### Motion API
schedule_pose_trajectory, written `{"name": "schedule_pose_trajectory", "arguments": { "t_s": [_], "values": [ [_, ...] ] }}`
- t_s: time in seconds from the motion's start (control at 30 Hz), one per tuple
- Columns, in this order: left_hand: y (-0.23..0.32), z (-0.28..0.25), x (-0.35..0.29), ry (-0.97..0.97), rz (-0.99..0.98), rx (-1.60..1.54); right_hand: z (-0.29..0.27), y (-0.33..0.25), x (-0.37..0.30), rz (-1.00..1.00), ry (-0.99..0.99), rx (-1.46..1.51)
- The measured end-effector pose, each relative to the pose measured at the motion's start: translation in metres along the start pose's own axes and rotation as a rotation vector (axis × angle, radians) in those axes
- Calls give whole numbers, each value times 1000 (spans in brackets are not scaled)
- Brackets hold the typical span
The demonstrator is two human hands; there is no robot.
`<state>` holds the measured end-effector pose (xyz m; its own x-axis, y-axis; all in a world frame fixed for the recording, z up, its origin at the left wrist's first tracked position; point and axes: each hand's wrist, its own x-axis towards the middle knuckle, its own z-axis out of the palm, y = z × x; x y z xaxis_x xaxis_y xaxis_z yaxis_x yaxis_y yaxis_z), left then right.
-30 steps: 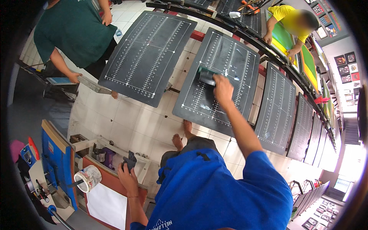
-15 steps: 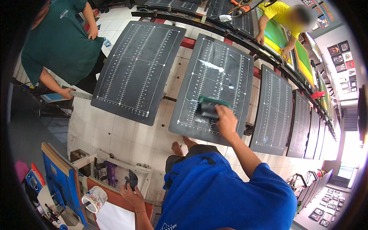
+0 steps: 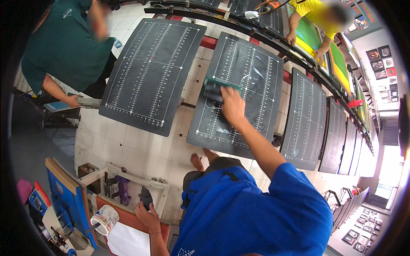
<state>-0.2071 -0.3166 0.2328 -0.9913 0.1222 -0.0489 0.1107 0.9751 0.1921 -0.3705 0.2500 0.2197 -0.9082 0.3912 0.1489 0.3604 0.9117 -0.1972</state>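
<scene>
My right hand point(image 3: 233, 104) grips a squeegee point(image 3: 213, 90) with a dark handle and a green edge. It rests against the left half of a black pallet board point(image 3: 264, 113) printed with white rulers and grid lines. Shiny wet-looking streaks show on the board near its middle and its lower edge. Lower left, my left hand point(image 3: 147, 216) is closed round a dark grey, lumpy thing point(image 3: 145, 197) that I cannot name, held beside a white frame stand.
More ruled black boards flank mine, one on the left point(image 3: 149, 77) and one on the right point(image 3: 304, 115). A paint-smeared white bucket point(image 3: 105, 219) stands lower left. One person in green point(image 3: 64, 55) is at left; another in yellow point(image 3: 305, 10) handles a screen frame point(image 3: 309, 40).
My right hand has pushed the squeegee up and leftward over the board, and the white patch has thinned to a curved streak. The person in green has raised a hand. My left hand stays put.
</scene>
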Motion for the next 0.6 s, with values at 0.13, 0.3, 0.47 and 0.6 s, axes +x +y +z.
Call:
{"name": "schedule_pose_trajectory", "arguments": {
  "t_s": [0.13,0.3,0.47,0.6],
  "values": [
    [4,0,3,22,0,-8,-42,14,-90,32,-128,40],
    [7,-3,4,1,-20,-6,-65,91,-116,353,-43,-99],
    [17,-12,11,-80,-54,-39,-53,38,-163,218,-194,-69],
    [12,-6,8,-62,-54,-5,-38,-22,-131,83,-161,59]
  ]
}}
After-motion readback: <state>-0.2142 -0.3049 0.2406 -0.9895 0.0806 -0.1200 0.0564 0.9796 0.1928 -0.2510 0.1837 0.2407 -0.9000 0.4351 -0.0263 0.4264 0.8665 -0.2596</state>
